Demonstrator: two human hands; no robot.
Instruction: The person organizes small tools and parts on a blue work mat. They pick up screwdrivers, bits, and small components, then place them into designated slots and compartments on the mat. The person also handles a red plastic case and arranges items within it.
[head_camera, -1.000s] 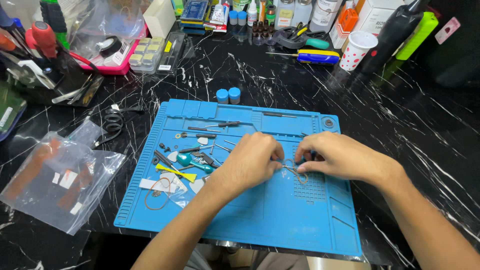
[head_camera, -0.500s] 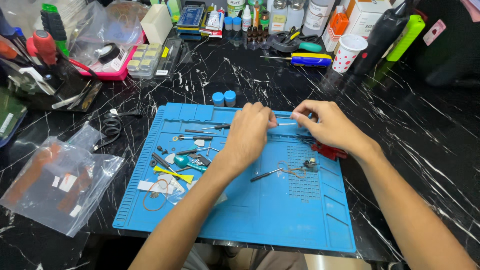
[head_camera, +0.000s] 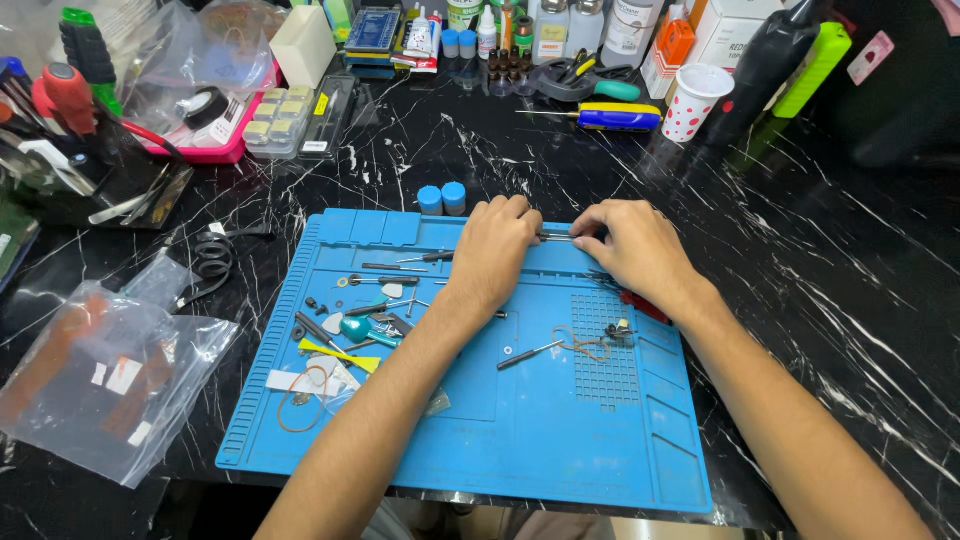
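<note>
Clear plastic bag (head_camera: 105, 385), left of mat (head_camera: 560, 460)

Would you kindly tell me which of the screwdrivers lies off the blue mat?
The blue-and-yellow-handled screwdriver, lying on the black marble near the dotted paper cup; the thin, dark ones lie on the mat.

A mat (head_camera: 560, 450) lay on the desk (head_camera: 820, 250). Both hands met at its far edge, the left hand (head_camera: 497, 247) beside the right hand (head_camera: 637, 247), a thin tool (head_camera: 557, 237) between them. Two caps (head_camera: 442, 198) stood just behind the mat. A bag (head_camera: 100, 375) lay left of it; a cup (head_camera: 695, 100) stood far behind.
</note>
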